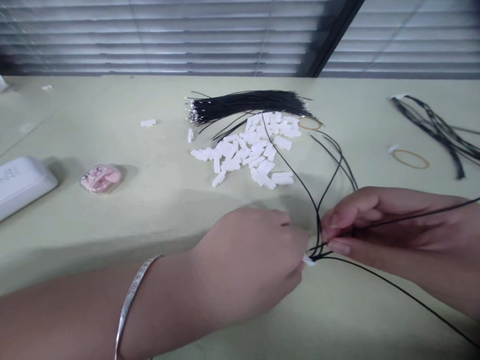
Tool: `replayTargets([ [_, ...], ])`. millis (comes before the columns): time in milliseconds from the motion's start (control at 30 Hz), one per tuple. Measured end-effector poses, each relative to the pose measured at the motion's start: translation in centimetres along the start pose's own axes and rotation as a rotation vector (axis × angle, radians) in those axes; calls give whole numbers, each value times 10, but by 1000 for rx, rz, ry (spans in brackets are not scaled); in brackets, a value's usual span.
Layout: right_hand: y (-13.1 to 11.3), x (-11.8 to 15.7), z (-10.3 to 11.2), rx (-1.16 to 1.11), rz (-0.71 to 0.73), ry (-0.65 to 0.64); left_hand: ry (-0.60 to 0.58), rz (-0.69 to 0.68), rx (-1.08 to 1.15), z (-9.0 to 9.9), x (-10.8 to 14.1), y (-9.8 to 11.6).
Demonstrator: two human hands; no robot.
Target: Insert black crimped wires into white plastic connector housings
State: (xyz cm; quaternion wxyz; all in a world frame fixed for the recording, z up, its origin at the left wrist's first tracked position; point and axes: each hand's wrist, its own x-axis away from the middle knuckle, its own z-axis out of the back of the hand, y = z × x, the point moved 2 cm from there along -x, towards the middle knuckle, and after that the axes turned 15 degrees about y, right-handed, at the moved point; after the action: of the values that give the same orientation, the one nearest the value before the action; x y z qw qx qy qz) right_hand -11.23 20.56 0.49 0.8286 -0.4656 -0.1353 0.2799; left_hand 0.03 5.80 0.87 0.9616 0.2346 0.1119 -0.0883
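Note:
My left hand [247,259] pinches a small white plastic connector housing [308,261] between its fingertips, with a silver bangle [131,307] on that wrist. Several thin black wires [318,224] run to the housing and fan out across the table. My right hand [385,232] is shut on some of these wires, close to the housing, and its fingertips nearly meet my left hand. A loose heap of white connector housings [239,153] lies ahead, just below a bundle of black wires with bare metal ends [240,105].
A rubber band [410,159] and loose black wires [436,129] lie on the pale green table [154,215] at right. A white case [17,187] and a small pink clear box [101,178] sit at left. Window blinds run behind the table's far edge.

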Motion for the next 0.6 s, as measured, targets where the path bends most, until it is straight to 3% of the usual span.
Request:
replayTargets([
  [367,12,5,4,-16,-119,-39,-57,-45,-28,1,-2,-1],
  [600,4,6,10,78,-11,-42,-47,-48,-9,0,-2,-2],
])
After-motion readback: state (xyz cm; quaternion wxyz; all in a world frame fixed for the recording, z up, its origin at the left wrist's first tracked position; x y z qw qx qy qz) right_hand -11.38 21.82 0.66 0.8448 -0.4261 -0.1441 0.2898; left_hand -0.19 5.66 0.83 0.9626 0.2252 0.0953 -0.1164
